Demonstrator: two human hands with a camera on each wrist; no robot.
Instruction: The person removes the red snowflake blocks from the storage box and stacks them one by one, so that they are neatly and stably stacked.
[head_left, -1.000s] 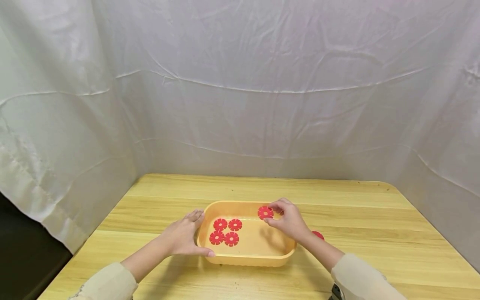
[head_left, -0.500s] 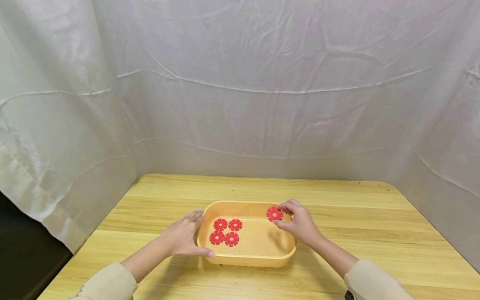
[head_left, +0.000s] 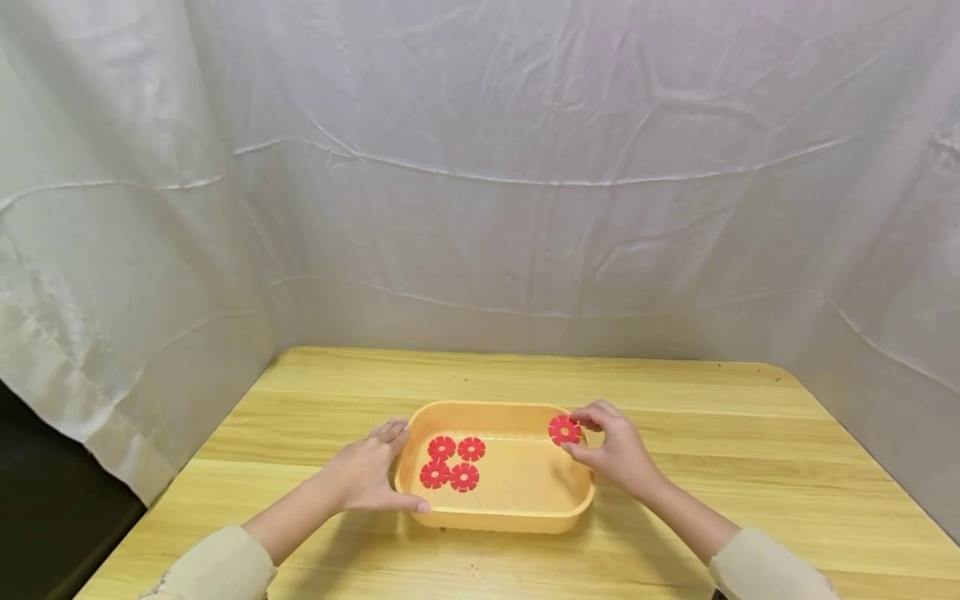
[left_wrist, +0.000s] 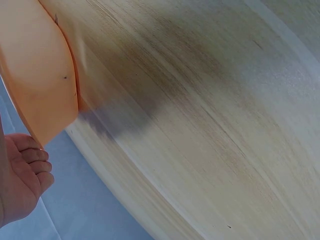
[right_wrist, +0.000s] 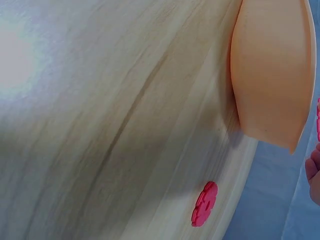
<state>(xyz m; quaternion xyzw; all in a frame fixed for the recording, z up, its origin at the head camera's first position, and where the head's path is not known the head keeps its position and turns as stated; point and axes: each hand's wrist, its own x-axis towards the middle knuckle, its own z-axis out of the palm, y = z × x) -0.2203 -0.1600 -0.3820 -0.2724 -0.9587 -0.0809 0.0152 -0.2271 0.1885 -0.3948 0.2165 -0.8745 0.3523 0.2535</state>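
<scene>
In the head view, my left hand (head_left: 367, 468) holds the left end of a yellow-orange plastic tray (head_left: 510, 518), thumb against the near rim and fingers at the far left corner. My right hand (head_left: 617, 450) pinches a red notched snowflake disc (head_left: 565, 430) between thumb and fingers, raised at the tray's far right corner. Several matching red discs (head_left: 464, 477) lie grouped on the tray's left side. The left wrist view shows curled fingers (left_wrist: 37, 162) at the tray's edge. In the right wrist view, the pinched disc is mostly cut off.
Another red snowflake disc piece (right_wrist: 205, 204) lies on the table beside the tray, in the right wrist view; the right arm hides it in the head view. The wooden table (head_left: 750, 467) is bordered by pale cloth (head_left: 525, 250) at the back and sides.
My right hand has shifted rightward with the pinched disc, from above the tray's far middle to its far right corner. The left hand, tray and grouped discs stay put.
</scene>
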